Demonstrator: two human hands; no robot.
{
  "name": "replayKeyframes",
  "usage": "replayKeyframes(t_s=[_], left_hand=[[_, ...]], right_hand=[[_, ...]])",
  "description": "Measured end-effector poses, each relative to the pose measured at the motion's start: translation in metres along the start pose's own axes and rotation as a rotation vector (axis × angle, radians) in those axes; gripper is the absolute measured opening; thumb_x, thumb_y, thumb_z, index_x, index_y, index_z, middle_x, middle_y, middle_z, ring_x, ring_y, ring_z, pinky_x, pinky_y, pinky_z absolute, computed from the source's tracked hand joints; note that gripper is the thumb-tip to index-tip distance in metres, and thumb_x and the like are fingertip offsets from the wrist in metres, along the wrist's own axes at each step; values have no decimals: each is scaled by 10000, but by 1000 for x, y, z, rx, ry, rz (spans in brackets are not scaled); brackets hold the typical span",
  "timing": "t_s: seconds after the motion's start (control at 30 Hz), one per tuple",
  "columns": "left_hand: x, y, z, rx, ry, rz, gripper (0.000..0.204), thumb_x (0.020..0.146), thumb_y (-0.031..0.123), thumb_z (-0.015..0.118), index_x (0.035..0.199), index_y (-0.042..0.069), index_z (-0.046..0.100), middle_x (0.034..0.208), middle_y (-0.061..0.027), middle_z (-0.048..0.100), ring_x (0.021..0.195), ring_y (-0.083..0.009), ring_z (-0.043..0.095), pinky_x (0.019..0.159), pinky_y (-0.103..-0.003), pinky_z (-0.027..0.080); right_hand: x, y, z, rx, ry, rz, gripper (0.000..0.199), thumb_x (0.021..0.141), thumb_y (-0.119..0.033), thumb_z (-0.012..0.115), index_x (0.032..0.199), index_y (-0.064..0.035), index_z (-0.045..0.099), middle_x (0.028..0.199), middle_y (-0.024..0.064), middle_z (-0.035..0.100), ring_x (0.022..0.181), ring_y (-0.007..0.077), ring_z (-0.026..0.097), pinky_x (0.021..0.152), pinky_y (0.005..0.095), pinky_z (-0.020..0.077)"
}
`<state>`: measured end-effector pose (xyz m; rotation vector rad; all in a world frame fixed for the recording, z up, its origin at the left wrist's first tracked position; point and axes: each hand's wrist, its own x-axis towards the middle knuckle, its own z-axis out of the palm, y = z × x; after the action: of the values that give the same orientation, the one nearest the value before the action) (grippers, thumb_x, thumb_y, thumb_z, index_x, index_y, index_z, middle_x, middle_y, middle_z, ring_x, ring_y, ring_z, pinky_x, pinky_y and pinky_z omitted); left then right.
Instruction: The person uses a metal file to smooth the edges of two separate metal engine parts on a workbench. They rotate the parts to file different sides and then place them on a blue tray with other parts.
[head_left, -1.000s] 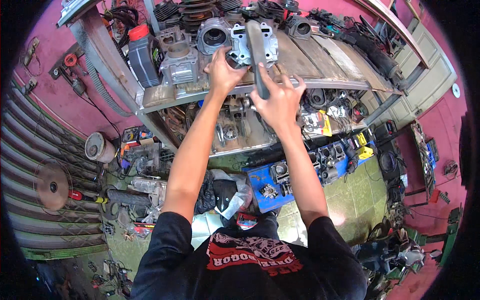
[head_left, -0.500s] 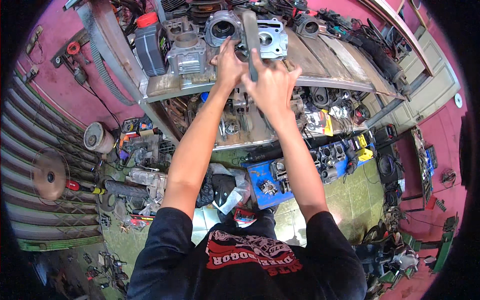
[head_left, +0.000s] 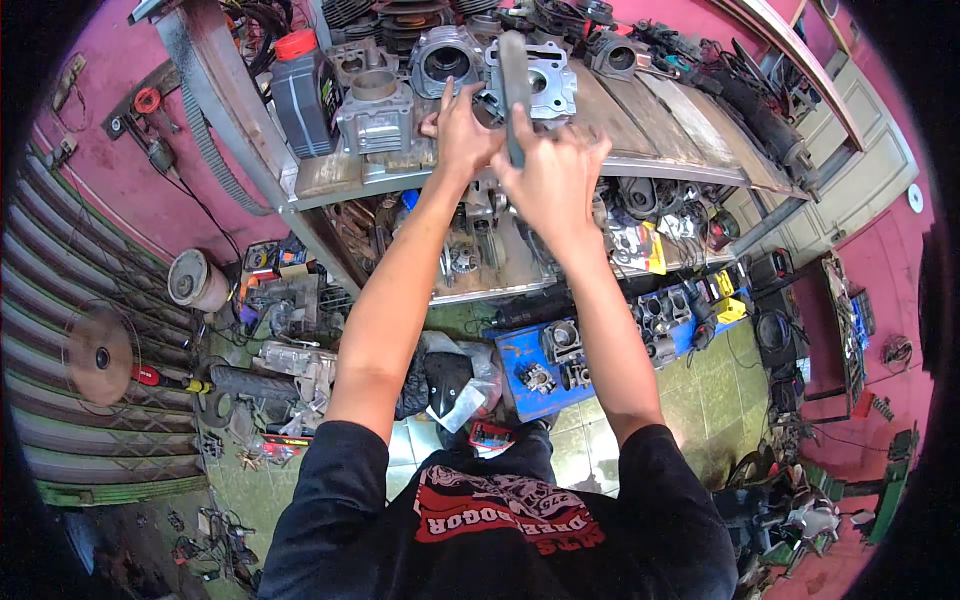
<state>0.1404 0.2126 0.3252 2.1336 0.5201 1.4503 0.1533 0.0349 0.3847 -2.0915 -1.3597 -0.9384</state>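
Note:
My right hand (head_left: 556,180) is closed round a flat grey metal bar (head_left: 515,85) with a rounded end, which points away from me over the shelf edge; its exact kind is unclear. Close beside it, my left hand (head_left: 464,140) has two fingers reaching up and others curled. It seems to grip a small dark-edged part (head_left: 488,108) between the hands, mostly hidden. Just beyond the left hand sits a grey engine casting (head_left: 446,62) with a round bore. Behind the bar lies a silver cylinder head (head_left: 552,85). A finned engine cylinder (head_left: 376,115) stands to the left.
A dark oil bottle (head_left: 303,100) with a red cap stands on the wooden shelf (head_left: 640,115) at left. More engine parts fill the lower shelf. Below is a blue tray (head_left: 525,385) of metal parts. A fan (head_left: 100,355) stands far left.
The bar and my right hand have shifted slightly right and toward me. My left hand has also moved slightly right and down, staying beside the right one.

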Motion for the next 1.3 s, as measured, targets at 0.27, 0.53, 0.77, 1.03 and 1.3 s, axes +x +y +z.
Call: replayKeyframes(t_s=[0.27,0.53,0.77,1.03,1.3], left_hand=[[1,11,-3,13,-12,-29,679,724,295,836,1247,-74,608,1316,-303,618,1436,-415,412,1150,-492,352],[-7,6,-5,51,31,93,701,706,298,849,1246,-78,605,1360,-328,571,1405,-439,436,1151,-501,364],[-2,4,-3,53,2,46,772,687,305,876,1272,-103,580,1389,-345,542,1378,-461,450,1148,-475,378],[-1,14,-4,-4,16,27,683,683,247,855,1246,-49,607,1318,-324,595,1360,-462,464,1130,-491,388],[-2,4,-5,-41,-17,12,752,630,296,884,1261,-11,613,1289,-293,622,1336,-456,479,1114,-491,389]], right_hand=[[4,-8,0,35,38,-26,541,781,-376,739,1266,-137,722,754,166,712,848,304,706,969,593,352],[-32,-19,-15,19,-30,-30,558,779,-373,741,1284,-138,715,756,147,722,889,289,711,973,593,348],[-10,-19,-5,21,27,-17,566,800,-382,736,1307,-133,695,717,139,707,906,306,710,988,657,336],[-11,-15,-1,3,27,40,552,792,-363,751,1296,-142,704,762,144,728,923,304,715,1005,658,340],[-49,-28,-22,12,-120,47,567,808,-360,732,1335,-158,677,701,129,705,916,315,714,989,609,354]])
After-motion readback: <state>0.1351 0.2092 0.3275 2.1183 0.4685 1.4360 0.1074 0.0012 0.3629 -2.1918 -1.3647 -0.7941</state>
